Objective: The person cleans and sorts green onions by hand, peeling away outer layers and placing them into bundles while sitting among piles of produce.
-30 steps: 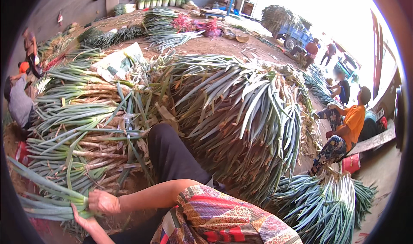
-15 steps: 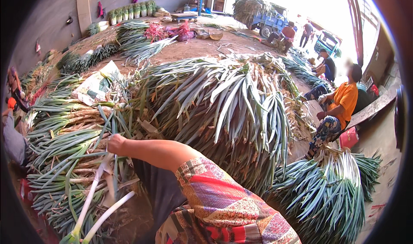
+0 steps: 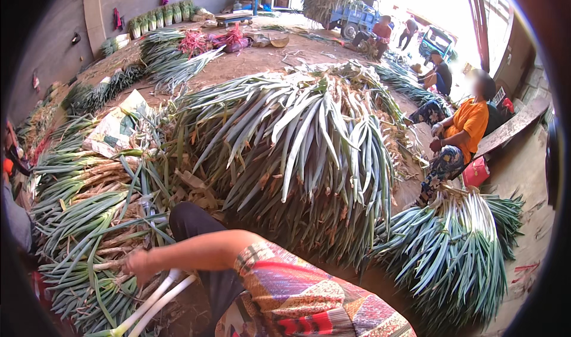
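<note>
My right hand (image 3: 138, 265), blurred by motion, is over the pile of unpeeled green onions (image 3: 77, 224) at the left. Its fingertips are at the brownish root ends of some stalks, and whether they grip one is unclear. The bare forearm crosses from a patterned red sleeve (image 3: 309, 283). Just below the hand, two clean white green onion stalks (image 3: 163, 301) slant to the lower left, their green ends running to the picture's bottom edge. My left hand is out of view.
A large heap of green onions (image 3: 297, 141) stands ahead. A bundle with white stalks (image 3: 458, 242) lies at the right, near a seated person in orange (image 3: 467, 129). Other people sit farther back by a loaded blue truck (image 3: 351, 16). My dark-clothed knee (image 3: 196, 221) is beside the pile.
My right hand has moved down and toward me, from the upper end of a white stalk to the root ends in the pile. The view has shifted slightly to the right.
</note>
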A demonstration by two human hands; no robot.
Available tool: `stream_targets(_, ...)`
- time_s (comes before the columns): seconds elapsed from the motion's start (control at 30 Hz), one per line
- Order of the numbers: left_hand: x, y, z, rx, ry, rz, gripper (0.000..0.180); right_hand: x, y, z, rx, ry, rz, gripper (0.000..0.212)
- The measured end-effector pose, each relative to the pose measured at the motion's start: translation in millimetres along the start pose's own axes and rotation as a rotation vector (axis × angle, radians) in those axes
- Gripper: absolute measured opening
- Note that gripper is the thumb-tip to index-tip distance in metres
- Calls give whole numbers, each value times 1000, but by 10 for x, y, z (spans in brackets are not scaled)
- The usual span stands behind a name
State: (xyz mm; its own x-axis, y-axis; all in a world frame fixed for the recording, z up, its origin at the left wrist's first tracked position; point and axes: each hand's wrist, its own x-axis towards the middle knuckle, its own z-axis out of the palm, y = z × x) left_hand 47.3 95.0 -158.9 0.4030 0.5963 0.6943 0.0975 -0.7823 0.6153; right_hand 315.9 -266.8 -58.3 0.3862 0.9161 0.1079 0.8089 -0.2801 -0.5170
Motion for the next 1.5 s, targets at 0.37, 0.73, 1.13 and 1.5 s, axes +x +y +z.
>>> stream_targets(0.37,-81,-427,-367,-1112,-39,-676,45,-458,-389,-108,-59,-85,97,31)
stream_targets(0.73,111,1956,-260,-1338,137,-1077,23,-463,-505,-217,17,-357,-67,30)
stream_targets(1.13,74,1676,-561,-1372,386,-1075,16,-400,758,-796,-343,208,340,14)
stream_targets(1.5,-60,1707,-689,-1320,457,-1149,14,-540,1566,-1265,-385,288,652,23)
